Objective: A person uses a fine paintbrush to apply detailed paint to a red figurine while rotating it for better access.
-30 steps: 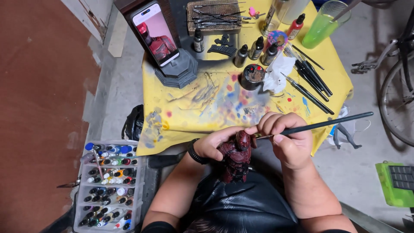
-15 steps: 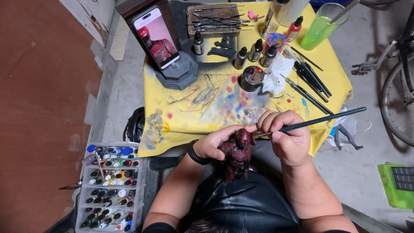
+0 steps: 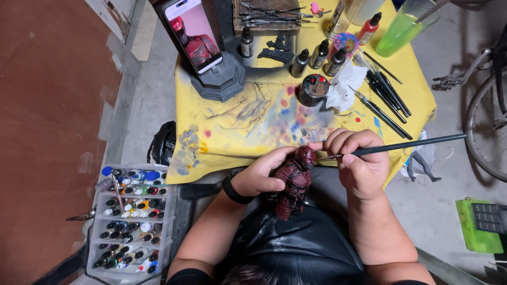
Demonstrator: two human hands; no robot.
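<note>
This looks like a hobby painting corner set up in a garage or shed. A small bench (image 3: 232,137) wears a yellow cloth smeared with dabs of paint. Dropper bottles (image 3: 319,53), a row of brushes (image 3: 385,95) and a cup of green liquid (image 3: 401,31) crowd its far side. A phone (image 3: 193,34) on a stand shows a reference picture. On the bare concrete floor (image 3: 438,211) sits a clear box of paints (image 3: 132,221), and a bicycle (image 3: 488,105) leans nearby.

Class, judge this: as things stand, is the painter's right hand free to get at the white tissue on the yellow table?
Probably not at once: the right hand grips a paintbrush at the red figure. The white tissue lies just beyond, nothing between.
</note>
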